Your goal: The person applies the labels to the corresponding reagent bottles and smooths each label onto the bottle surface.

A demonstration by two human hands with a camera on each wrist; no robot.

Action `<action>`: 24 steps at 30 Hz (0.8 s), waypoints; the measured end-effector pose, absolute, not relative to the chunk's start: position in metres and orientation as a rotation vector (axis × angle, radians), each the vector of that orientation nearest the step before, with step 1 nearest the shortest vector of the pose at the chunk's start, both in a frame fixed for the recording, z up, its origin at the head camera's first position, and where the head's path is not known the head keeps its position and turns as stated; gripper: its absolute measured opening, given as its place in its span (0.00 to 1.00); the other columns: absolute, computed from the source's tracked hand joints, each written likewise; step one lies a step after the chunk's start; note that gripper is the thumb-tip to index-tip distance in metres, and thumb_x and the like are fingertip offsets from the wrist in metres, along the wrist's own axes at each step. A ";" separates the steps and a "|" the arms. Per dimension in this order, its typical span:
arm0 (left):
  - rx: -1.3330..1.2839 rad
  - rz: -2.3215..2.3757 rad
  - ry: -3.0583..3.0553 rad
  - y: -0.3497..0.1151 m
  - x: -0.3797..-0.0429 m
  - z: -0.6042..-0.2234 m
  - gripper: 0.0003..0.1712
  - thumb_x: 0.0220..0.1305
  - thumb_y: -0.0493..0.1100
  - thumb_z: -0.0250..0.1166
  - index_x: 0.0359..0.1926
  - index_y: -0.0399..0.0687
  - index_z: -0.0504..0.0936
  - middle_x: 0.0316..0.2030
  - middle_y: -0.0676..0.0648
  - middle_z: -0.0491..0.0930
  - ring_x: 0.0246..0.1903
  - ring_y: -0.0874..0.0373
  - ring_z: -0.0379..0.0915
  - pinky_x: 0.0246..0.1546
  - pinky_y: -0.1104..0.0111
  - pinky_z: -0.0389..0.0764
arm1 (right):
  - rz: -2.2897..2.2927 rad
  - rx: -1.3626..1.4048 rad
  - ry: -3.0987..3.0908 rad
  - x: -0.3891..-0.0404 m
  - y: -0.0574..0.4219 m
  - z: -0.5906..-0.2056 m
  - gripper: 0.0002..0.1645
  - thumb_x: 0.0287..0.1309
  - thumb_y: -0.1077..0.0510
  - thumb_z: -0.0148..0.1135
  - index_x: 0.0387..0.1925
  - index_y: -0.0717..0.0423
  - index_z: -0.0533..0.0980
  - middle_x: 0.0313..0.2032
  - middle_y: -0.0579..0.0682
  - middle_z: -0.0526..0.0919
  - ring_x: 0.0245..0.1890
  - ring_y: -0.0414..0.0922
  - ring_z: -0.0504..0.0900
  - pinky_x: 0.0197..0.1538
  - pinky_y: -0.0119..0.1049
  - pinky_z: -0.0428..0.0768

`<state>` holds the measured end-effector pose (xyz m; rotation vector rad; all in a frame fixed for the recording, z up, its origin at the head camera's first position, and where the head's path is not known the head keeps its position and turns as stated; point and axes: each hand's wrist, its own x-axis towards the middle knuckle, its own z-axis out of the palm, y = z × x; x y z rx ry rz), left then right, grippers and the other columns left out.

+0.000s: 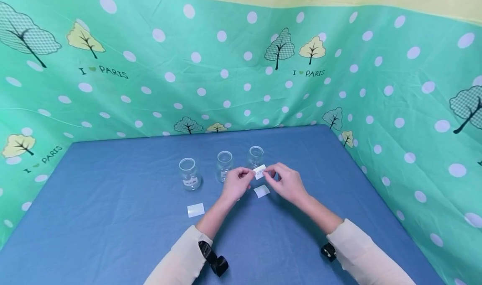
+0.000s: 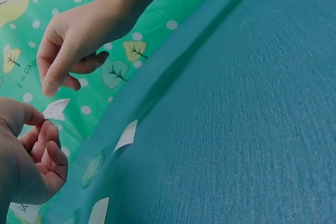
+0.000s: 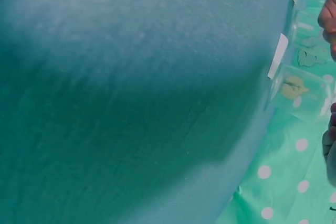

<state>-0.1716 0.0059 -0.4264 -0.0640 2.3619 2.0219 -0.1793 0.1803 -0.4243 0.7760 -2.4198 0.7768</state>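
Observation:
Above the table, in the head view, a small white label (image 1: 259, 173) with dark lettering is stretched between the two hands. The left hand (image 1: 235, 184) pinches its left edge between thumb and finger, its other fingers curled. At the opposite edge, thumb and fingertips of the right hand (image 1: 288, 183) hold the label. Just behind it stands a glass jar (image 1: 256, 152), its lower part hidden by label and hands. The left wrist view shows the label (image 2: 55, 109) in the left fingertips, slightly bent, with the right hand (image 2: 79, 45) close over it.
Two more open glass jars, the left one (image 1: 190, 177) and the middle one (image 1: 224, 161), bear white labels with writing. Blank white paper pieces lie on the blue cloth, one at front left (image 1: 196, 210) and one under the hands (image 1: 261, 191). A polka-dot curtain (image 1: 226, 63) encloses the table.

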 end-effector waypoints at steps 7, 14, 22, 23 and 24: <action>0.060 1.858 2.585 0.006 -0.172 -0.428 0.09 0.58 0.42 0.63 0.34 0.40 0.84 0.25 0.45 0.80 0.21 0.64 0.71 0.25 0.73 0.74 | 1.087 0.416 -2.682 -0.187 0.183 -0.423 0.12 0.56 0.51 0.64 0.38 0.52 0.81 0.26 0.46 0.78 0.21 0.39 0.70 0.25 0.29 0.69; 0.142 1.756 2.721 0.006 -0.174 -0.430 0.08 0.58 0.43 0.64 0.33 0.43 0.84 0.26 0.48 0.81 0.25 0.63 0.70 0.28 0.74 0.72 | 1.245 0.379 -2.711 -0.191 0.185 -0.425 0.09 0.56 0.55 0.65 0.35 0.55 0.81 0.28 0.49 0.81 0.24 0.45 0.73 0.27 0.29 0.71; 0.146 1.738 2.754 0.007 -0.174 -0.429 0.08 0.58 0.44 0.64 0.33 0.43 0.84 0.27 0.47 0.81 0.26 0.62 0.70 0.28 0.73 0.71 | 1.322 0.356 -2.697 -0.193 0.185 -0.427 0.08 0.55 0.55 0.65 0.33 0.56 0.80 0.29 0.51 0.83 0.23 0.48 0.73 0.25 0.28 0.71; 0.139 1.744 2.749 0.007 -0.174 -0.429 0.08 0.57 0.43 0.65 0.33 0.42 0.84 0.27 0.47 0.81 0.26 0.61 0.70 0.28 0.73 0.71 | 1.328 0.356 -2.695 -0.194 0.185 -0.427 0.08 0.55 0.55 0.65 0.33 0.56 0.80 0.29 0.52 0.83 0.23 0.48 0.73 0.25 0.28 0.71; 0.135 1.753 2.746 0.008 -0.174 -0.430 0.09 0.57 0.43 0.65 0.33 0.42 0.84 0.27 0.47 0.82 0.26 0.61 0.70 0.28 0.74 0.71 | 1.332 0.356 -2.693 -0.194 0.185 -0.427 0.08 0.55 0.55 0.65 0.33 0.56 0.81 0.29 0.52 0.83 0.23 0.48 0.73 0.25 0.28 0.71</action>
